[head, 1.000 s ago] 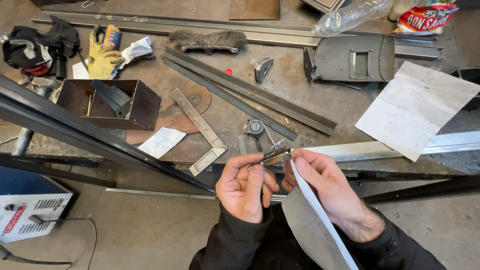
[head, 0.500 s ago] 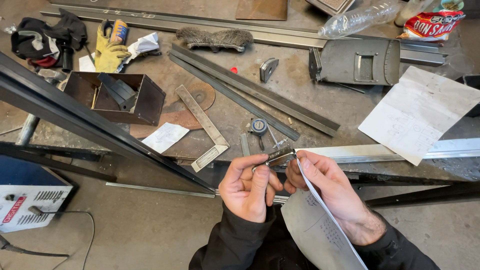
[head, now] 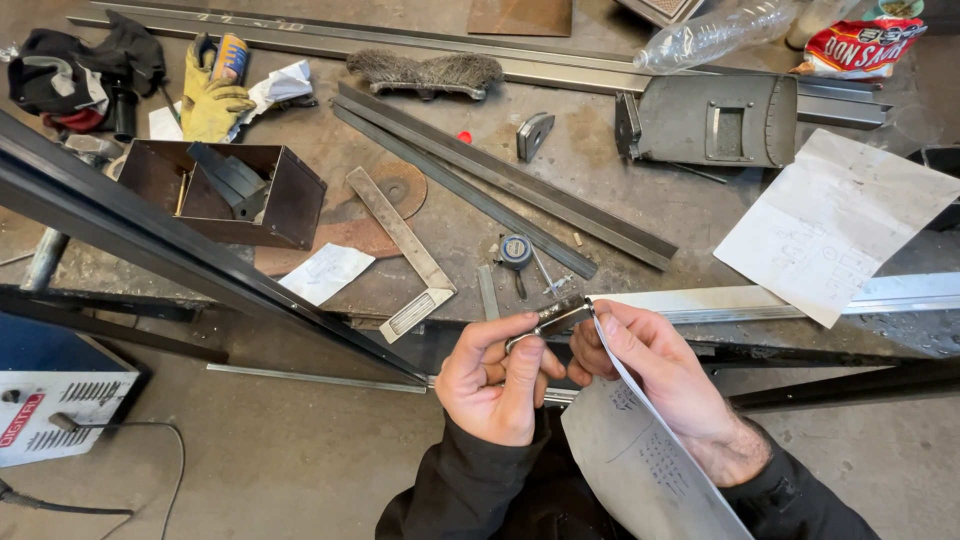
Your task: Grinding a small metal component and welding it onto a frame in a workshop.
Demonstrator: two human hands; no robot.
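Both hands meet just below the near edge of the bench (head: 620,200), closed around a small metal piece (head: 556,317) that they hold between them. The left hand (head: 495,380) pinches the piece's lower left end between thumb and curled fingers, while the right hand (head: 650,375) grips its upper right end with thumb and forefinger; what kind of piece it is cannot be told at this size. The right hand also has a grey sheet of paper (head: 640,460) tucked under its fingers, the sheet curving down over the wrist toward the dark sleeve. On the bench just above the hands lie a small round tape measure (head: 516,251) and a steel try square (head: 405,250), with a long light metal strip (head: 800,298) running along the bench edge to the right. A white paper with sketches (head: 835,225) rests over that strip. Farther back sit a rusty open metal box (head: 225,190), yellow work gloves (head: 212,95), a wire brush (head: 425,72), two long angle bars (head: 500,185), a dark welding mask (head: 715,120) and a clear plastic bottle (head: 715,32). A dark steel beam (head: 200,265) slants across the left side.
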